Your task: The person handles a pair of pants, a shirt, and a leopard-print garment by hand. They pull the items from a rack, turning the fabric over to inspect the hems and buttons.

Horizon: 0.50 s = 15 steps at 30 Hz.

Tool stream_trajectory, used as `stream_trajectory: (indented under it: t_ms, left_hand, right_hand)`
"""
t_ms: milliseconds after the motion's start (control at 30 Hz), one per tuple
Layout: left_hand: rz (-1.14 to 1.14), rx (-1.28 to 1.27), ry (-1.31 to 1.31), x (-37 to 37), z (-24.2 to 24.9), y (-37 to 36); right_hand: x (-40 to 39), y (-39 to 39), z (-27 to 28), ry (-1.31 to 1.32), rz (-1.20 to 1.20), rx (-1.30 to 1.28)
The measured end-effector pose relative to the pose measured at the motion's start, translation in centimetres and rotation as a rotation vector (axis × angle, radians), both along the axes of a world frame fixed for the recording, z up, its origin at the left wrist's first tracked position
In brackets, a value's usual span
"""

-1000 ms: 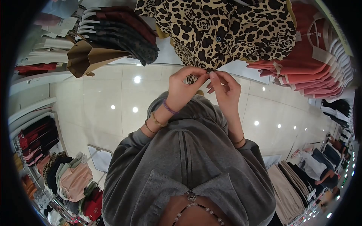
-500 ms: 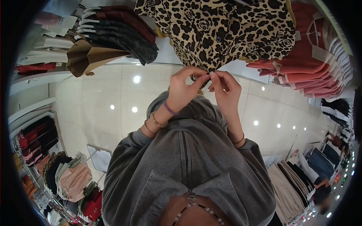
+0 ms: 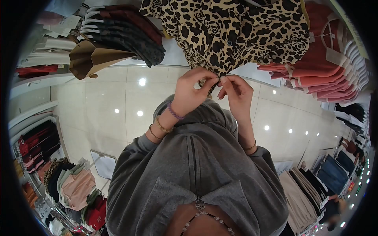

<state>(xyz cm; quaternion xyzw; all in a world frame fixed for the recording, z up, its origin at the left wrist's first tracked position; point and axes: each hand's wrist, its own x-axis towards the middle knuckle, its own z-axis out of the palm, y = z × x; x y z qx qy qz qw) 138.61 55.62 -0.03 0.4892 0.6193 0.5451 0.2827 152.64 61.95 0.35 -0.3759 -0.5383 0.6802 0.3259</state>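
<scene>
A leopard-print shirt [image 3: 252, 37] is spread ahead, between red clothes [image 3: 321, 72] on the right and dark clothes [image 3: 126, 33] and a paper bag [image 3: 88, 59] on the left; none stand in the way. Left hand [image 3: 191, 88] and right hand [image 3: 238, 94] pinch the shirt's lower front, seemingly fine edge work, too small to tell; it calls for steady pinching.

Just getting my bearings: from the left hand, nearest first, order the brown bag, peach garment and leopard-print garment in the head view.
1. Leopard-print garment, at the left hand.
2. Brown bag, to the left.
3. Peach garment, lower left.
</scene>
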Motion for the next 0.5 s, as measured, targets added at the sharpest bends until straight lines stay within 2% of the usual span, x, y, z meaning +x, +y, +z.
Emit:
stream_trajectory:
  t_ms: [33, 233, 333, 433, 500]
  left_hand:
    - [0.032, 0.046, 0.176, 0.1, 0.1, 0.0]
    - [0.085, 0.147, 0.049, 0.8, -0.2, 0.3]
    - [0.042, 0.036, -0.481, 1.2, 0.0, 0.2]
    - [-0.062, -0.091, -0.749, 0.0, -0.3, 0.0]
    - [-0.179, -0.147, -1.104, -0.6, -1.2, -0.2]
  right_hand:
    - [0.0, -0.1, 0.0, 0.010, -0.010, -0.007]
    - [0.3, 0.3, 0.3, 0.159, -0.004, -0.296]
    - [0.4, 0.3, 0.3, 0.232, 0.008, -0.363]
    - [0.1, 0.2, 0.7, 0.224, 0.021, -0.324]
    - [0.1, 0.4, 0.7, 0.254, 0.071, -0.319]
